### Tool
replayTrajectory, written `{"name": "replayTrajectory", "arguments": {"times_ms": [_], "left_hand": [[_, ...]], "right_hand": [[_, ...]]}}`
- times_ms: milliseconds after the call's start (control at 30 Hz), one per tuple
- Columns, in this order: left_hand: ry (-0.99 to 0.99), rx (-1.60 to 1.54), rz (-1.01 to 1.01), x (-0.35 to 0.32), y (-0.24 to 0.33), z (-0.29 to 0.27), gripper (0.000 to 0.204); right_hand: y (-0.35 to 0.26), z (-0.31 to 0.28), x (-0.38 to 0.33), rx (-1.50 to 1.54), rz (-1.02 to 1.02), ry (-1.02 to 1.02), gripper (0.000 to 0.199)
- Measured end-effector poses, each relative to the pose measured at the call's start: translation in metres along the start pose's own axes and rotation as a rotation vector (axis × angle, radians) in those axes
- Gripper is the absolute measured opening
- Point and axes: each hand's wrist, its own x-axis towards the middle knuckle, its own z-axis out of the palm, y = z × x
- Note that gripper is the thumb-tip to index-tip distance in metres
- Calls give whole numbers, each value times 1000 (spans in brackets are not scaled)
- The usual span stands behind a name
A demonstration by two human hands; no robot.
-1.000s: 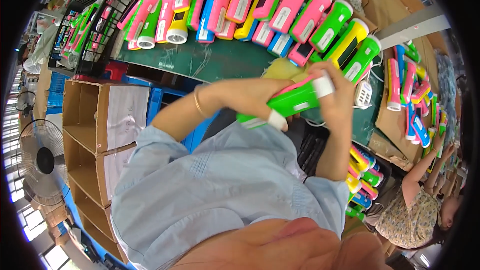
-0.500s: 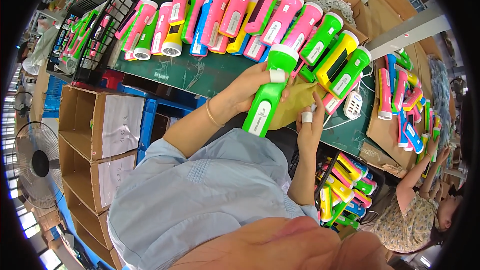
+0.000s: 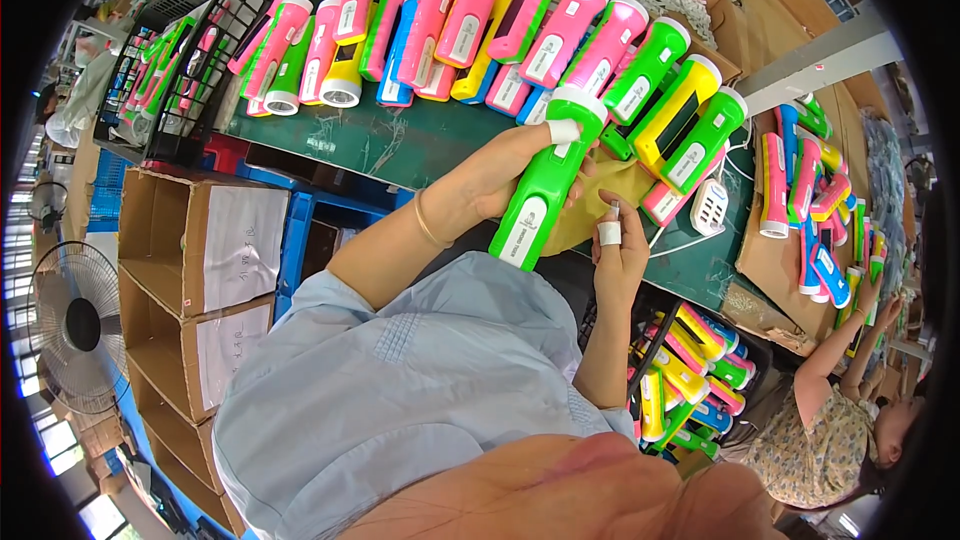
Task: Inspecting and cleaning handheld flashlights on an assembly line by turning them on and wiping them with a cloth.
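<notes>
My left hand is closed around a green flashlight with a white rim, tilted with its head up and away from me. White tape wraps my left thumb. Close to its right side is my right hand, its index finger raised and white tape around a finger. A thin yellow cloth spreads between the flashlight and my right hand, which seems to pinch its near edge; the fingertips' grip is partly hidden. Beyond, several pink, green, yellow and blue flashlights stand and lean in a row on the green table.
A white power strip with cords lies right of the row. A black crate of flashlights stands at left, above cardboard bins. Another crate of flashlights is by my right elbow. A co-worker works at far right.
My left hand and the green flashlight have shifted slightly right. My right index finger has moved left, nearer the flashlight, and the yellow cloth has moved a little with it.
</notes>
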Motion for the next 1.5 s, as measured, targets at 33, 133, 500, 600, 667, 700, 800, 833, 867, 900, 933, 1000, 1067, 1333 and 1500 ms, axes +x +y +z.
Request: {"name": "replayTrajectory", "arguments": {"times_ms": [33, 133, 500, 600, 667, 700, 800, 833, 867, 900, 933, 1000, 1067, 1333, 1500], "left_hand": [[5, -4, -3, 2, 0, -1, 27], [178, 145, 74, 8, 2, -1, 27], [621, 1415, 1113, 44, 68, 17, 70], [98, 581, 527, 35, 80, 4, 33], [-160, 66, 219, 29, 72, -8, 25], [-140, 62, 231, 26, 65, -10, 26], [-68, 103, 307, 22, 45, -6, 29], [28, 214, 369, 23, 38, -8, 29], [138, 363, 340, 28, 37, -11, 26], [104, 419, 369, 26, 38, -11, 26], [69, 474, 396, 23, 39, -10, 27], [83, 840, 588, 0, 33, 2, 53], [-167, 204, 485, 7, 31, -13, 63], [-381, -427, 442, 16, 28, -27, 52], [-518, -556, 456, 26, 9, -19, 79]], "right_hand": [[0, 0, 1, -29, -14, -3, 25], [-9, -4, 4, -18, 12, -38, 23], [-42, -7, 60, 345, -6, -102, 17], [-49, 7, 63, 328, -75, -127, 16], [-61, 17, 59, 79, -175, -105, 12], [-63, 23, 57, -9, -258, -88, 8], [-71, 36, 52, -482, -609, -39, 18], [-70, 38, 54, -480, -605, -33, 18], [-67, 41, 60, -642, -792, -31, 20], [-66, 43, 61, -805, -978, -30, 21], [-76, 35, 62, -684, -811, -229, 17], [-86, 17, 60, -127, -354, -629, 14], [-89, 28, 41, -192, -440, -581, 19], [-62, 40, 9, -397, -1200, -694, 32], [-69, 65, 11, -544, -944, 14, 45]]}}
